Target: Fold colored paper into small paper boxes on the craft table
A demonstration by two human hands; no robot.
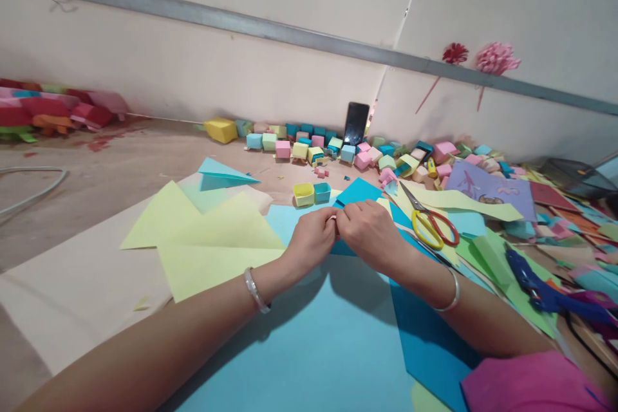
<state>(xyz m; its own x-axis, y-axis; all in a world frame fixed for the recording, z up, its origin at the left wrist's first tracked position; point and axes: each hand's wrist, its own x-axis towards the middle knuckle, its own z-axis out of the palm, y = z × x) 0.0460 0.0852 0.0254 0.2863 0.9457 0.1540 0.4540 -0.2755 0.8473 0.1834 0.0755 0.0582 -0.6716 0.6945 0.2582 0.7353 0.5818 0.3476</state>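
Note:
My left hand (311, 234) and my right hand (369, 232) meet above a light blue sheet (309, 341). The fingers of both are curled closed, knuckles up, with the thumbs and fingertips touching. Whatever is pinched between them is hidden by the fingers. Just beyond the hands stand a small yellow paper box (304, 194) and a small teal paper box (322, 192), side by side. Darker blue paper (425, 328) lies under my right forearm. Pale yellow-green sheets (217, 238) are spread to the left of my left hand.
Scissors (429, 219) with yellow and red handles lie right of my right hand, and a blue glue gun (541, 286) farther right. Many small paper cubes (282, 149) line the wall, where a phone (356, 122) stands upright. A folded teal paper (224, 175) sits back left.

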